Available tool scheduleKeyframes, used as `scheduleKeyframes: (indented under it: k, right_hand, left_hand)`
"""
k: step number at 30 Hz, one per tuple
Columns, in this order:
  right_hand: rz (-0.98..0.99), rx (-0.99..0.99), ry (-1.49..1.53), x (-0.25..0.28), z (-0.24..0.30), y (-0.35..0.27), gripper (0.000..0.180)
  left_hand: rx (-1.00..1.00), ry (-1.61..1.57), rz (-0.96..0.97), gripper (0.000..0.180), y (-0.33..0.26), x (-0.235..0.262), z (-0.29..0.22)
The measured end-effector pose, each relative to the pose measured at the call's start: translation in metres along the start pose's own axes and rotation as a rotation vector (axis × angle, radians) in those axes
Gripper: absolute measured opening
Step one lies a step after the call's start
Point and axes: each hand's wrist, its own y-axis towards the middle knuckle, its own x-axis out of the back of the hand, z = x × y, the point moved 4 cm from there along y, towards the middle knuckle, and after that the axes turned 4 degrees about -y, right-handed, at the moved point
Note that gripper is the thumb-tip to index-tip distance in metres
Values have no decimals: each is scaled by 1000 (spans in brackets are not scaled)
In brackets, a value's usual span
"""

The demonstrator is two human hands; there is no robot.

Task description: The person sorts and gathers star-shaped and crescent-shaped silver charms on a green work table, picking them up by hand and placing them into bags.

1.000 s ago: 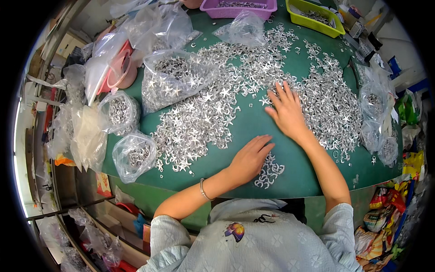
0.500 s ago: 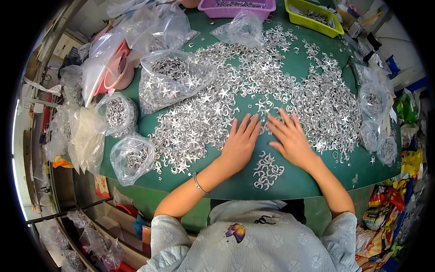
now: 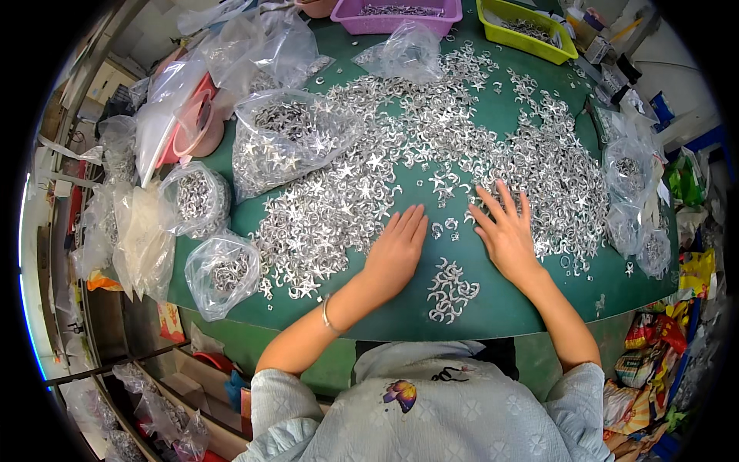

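A wide spread of small silver metal pieces (image 3: pixel 331 208), stars and crescents among them, covers much of the green table (image 3: pixel 369 312). My left hand (image 3: pixel 396 248) lies flat at the edge of the left part of the spread, fingers stretched out and holding nothing. At the edge of the right part, my right hand (image 3: pixel 504 235) rests with its fingers spread, the tips touching crescent pieces. Between and below my hands sits a small separate group of crescents (image 3: pixel 451 289). A few loose pieces (image 3: pixel 445 228) lie between the two hands.
Clear plastic bags of metal pieces (image 3: pixel 289 142) stand on the left, with smaller bags (image 3: pixel 223 273) nearer me. A pink tub (image 3: pixel 200 127) is behind them. A purple basin (image 3: pixel 396 17) and a yellow-green basin (image 3: pixel 527 31) stand at the back. More bags (image 3: pixel 635 208) line the right edge.
My hands have moved apart: the left drew a little left and toward me, the right shifted right. A few loose pieces now show between them.
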Motion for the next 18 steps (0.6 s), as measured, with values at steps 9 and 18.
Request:
scheduleKeyframes:
  k: [9,18]
  right_hand:
    - [177,69,124,21,10,-21,53]
    - [178,90,267,25,19,-9,45]
  left_hand:
    - [1,-321,92,67,-51,1,-71]
    - [-14,-170,-25,66,-5,8,-37]
